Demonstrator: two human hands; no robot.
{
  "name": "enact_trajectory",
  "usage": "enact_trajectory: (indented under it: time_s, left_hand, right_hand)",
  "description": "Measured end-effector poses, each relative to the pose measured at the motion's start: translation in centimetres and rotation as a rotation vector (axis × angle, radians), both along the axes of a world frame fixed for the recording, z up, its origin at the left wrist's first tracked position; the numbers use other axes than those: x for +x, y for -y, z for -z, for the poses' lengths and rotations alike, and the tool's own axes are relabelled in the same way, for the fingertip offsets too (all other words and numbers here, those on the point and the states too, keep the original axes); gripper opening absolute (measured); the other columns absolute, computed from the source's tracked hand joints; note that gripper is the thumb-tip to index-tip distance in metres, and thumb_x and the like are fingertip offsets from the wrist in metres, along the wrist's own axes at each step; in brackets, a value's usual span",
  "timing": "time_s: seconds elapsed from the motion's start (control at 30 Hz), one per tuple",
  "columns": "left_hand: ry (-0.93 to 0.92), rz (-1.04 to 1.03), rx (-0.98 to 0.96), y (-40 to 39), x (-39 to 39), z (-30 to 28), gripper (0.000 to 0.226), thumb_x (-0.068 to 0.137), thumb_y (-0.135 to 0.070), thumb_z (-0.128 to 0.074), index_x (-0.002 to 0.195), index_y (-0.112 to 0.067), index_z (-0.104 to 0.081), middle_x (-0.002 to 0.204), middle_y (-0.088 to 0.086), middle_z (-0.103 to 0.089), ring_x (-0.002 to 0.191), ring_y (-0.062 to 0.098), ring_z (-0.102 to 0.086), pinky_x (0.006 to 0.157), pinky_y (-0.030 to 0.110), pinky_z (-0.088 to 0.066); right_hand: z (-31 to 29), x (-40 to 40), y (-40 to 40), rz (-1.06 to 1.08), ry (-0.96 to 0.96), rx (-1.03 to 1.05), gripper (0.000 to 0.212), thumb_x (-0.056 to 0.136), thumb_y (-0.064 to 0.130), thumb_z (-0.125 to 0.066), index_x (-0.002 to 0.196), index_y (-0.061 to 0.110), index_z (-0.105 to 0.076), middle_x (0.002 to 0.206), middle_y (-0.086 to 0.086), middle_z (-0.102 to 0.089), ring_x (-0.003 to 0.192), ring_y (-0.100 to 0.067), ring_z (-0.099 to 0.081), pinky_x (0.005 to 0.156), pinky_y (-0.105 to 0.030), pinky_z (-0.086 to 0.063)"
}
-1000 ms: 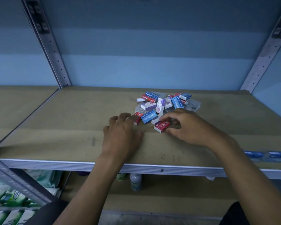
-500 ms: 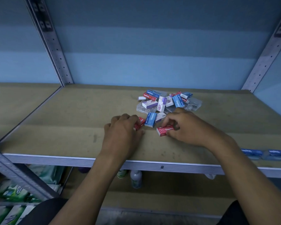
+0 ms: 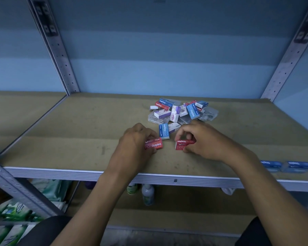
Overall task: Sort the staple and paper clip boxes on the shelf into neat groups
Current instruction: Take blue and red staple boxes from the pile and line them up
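Both hands have pulled red staple boxes nearer, away from the pile: the left hand now grips one red staple box lying flat on the shelf, clear of the heap. Right hand pinches a second red box with curled fingers, seemingly tilted on edge. A blue staple box sits between and just beyond them; two blue boxes lie near right.
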State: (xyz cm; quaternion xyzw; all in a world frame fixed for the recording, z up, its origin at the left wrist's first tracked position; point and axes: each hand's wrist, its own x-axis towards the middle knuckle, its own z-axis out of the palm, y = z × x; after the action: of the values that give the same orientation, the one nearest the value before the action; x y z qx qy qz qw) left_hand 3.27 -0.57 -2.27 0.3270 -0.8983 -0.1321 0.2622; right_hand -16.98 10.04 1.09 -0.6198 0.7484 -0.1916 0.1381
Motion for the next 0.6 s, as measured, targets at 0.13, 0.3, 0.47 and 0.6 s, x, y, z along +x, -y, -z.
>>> enact_trajectory:
  time_s: [0.13,0.3,0.47,0.6]
  left_hand:
    - [-0.057,0.076,0.044,-0.56,0.19,-0.65,0.035,0.07,-0.007,-0.08,0.097,-0.026,-0.07,0.095,-0.008,-0.052,0.082,0.01,-0.053,0.071,0.019,-0.04]
    - [-0.063,0.114,0.024,-0.78,0.33,-0.93,0.028,0.072,-0.006,-0.076,0.091,-0.026,-0.067,0.092,-0.007,-0.056,0.083,0.01,-0.054,0.072,0.022,-0.044]
    - [-0.07,0.129,-0.005,-0.54,0.51,-0.92,0.031,0.071,-0.011,-0.078,0.096,-0.023,-0.066,0.093,-0.007,-0.06,0.081,0.007,-0.052,0.072,0.019,-0.04]
    - [-0.066,0.135,-0.02,-0.23,0.66,-0.83,0.03,0.074,-0.017,-0.078,0.102,-0.023,-0.069,0.096,-0.007,-0.063,0.083,0.005,-0.053,0.074,0.015,-0.039]
  right_hand:
    - [-0.03,0.09,-0.12,-0.039,0.023,-0.004,0.03,0.08,0.012,-0.081,0.096,0.035,-0.069,0.095,0.015,-0.057,0.084,0.002,-0.057,0.067,-0.012,-0.038]
    - [-0.09,0.12,-0.14,-0.052,0.064,-0.025,0.03,0.082,0.007,-0.074,0.1,0.031,-0.072,0.094,0.013,-0.07,0.084,0.004,-0.063,0.07,-0.012,-0.049]
    - [0.04,-0.09,-0.15,-0.056,0.06,-0.026,0.029,0.083,0.015,-0.075,0.105,0.033,-0.072,0.098,0.016,-0.067,0.086,0.002,-0.062,0.077,-0.016,-0.05]
    - [0.11,-0.31,-0.17,-0.047,0.082,-0.053,0.021,0.087,0.025,-0.076,0.106,0.034,-0.073,0.097,0.018,-0.069,0.087,0.003,-0.063,0.078,-0.015,-0.05]
